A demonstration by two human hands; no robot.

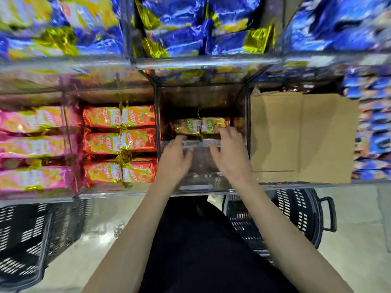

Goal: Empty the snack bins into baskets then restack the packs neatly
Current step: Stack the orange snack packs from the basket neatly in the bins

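The snack pack (201, 126) is lying crosswise just ahead of both open grips, the right hand (231, 154) reaching its right end, the left hand (175, 154) hovering just short.

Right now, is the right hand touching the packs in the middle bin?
Cannot tell. In the head view the right hand overlaps the packs at their right end, but blur hides contact.

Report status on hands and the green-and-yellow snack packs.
Both hands inside the clear plastic bin: left hand open, right hand open, fingertips at the green-and-yellow foil snack packs. Packs lie at bin's back. Path clear.
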